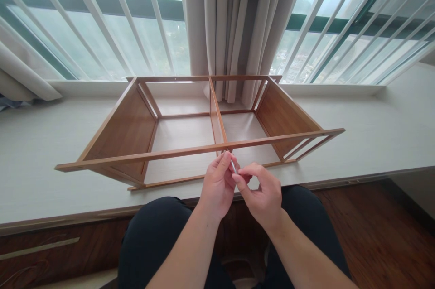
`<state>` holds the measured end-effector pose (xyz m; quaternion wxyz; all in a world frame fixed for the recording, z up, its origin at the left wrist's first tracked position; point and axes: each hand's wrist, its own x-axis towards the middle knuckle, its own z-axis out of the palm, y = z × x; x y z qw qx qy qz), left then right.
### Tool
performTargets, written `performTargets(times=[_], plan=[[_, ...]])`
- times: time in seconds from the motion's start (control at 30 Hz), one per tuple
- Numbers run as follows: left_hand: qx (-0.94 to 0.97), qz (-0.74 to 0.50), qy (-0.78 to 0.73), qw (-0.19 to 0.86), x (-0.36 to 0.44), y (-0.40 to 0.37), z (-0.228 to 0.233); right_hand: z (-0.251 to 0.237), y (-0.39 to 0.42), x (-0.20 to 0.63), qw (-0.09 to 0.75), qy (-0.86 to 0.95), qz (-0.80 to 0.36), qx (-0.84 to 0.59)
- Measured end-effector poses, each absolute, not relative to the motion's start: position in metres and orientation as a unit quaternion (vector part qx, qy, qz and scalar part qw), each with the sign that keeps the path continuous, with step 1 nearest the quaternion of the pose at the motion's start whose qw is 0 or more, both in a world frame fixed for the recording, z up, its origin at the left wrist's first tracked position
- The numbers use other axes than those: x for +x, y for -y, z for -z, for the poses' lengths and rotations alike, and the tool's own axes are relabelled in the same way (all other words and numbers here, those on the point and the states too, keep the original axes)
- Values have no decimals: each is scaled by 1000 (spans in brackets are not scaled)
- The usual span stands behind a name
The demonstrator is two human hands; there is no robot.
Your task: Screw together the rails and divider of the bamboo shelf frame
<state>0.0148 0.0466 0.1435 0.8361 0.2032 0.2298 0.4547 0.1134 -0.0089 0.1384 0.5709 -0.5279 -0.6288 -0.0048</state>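
A wooden shelf frame lies on its side on a pale window ledge, with a central divider splitting it into two open bays. My left hand and my right hand meet just below the front rail where the divider joins it. Together the fingertips pinch a thin metal tool, possibly a hex key, that points up toward the joint. Which hand bears the grip is hard to tell.
Grey curtains hang behind the frame in front of barred windows. My knees in dark trousers sit close to the ledge's front edge. Dark wooden floor shows at the right.
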Motion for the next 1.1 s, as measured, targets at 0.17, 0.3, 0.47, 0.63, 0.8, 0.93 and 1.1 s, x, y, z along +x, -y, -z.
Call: performTargets(times=[0.17,0.3,0.47,0.63,0.8,0.93,1.1], plan=[[206,-450,-243,834,13,-44,-148,-140,9,114,562,632,-6,-533],[216,-443,-237,837,12,-42,-147,-140,11,115,568,631,-4,-528],[238,-451,-233,828,13,-42,-144,-138,13,116,569,624,5,-536],[243,-458,-234,823,14,-42,-143,-136,15,116,575,620,9,-534],[245,-461,-231,821,14,-43,-140,-136,14,115,581,617,10,-531],[239,-463,-228,823,14,-45,-139,-138,13,114,578,622,12,-528],[237,-459,-221,827,13,-44,-141,-138,12,113,578,624,8,-526]])
